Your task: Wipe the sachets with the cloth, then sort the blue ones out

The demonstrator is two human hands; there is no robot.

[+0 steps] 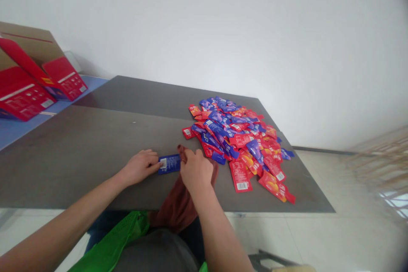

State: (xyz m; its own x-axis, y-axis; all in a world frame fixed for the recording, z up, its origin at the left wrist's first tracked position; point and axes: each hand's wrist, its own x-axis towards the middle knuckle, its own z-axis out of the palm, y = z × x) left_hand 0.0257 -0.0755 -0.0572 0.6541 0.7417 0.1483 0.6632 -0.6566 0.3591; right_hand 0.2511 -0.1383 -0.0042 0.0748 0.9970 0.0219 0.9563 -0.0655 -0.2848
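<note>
A heap of red and blue sachets (239, 140) is lying on the dark grey table (95, 148), spreading from the far right part of the top down toward the near edge just right of the hands. Off to the far left, red printed cartons (28, 89) are sitting on a blue surface (19, 125) in front of an open brown cardboard box (30, 42). A rust-brown cloth (178, 208) is hanging over the near edge of the table under the right forearm, and something bright green (114, 242) is lying in the person's lap below.

Between the hands, a single blue sachet (170, 164) is lying flat on the table, close to the near edge and clear of the heap. Its long axis is running left to right, with the white barcode end pointing toward the left hand.

The left hand (140, 168) is resting on the table with fingers curled together, its fingertips touching the barcode end. The right hand (196, 170) is bunched, fingers drawn together over the sachet's other end; whether it is actually pinching it is unclear.
</note>
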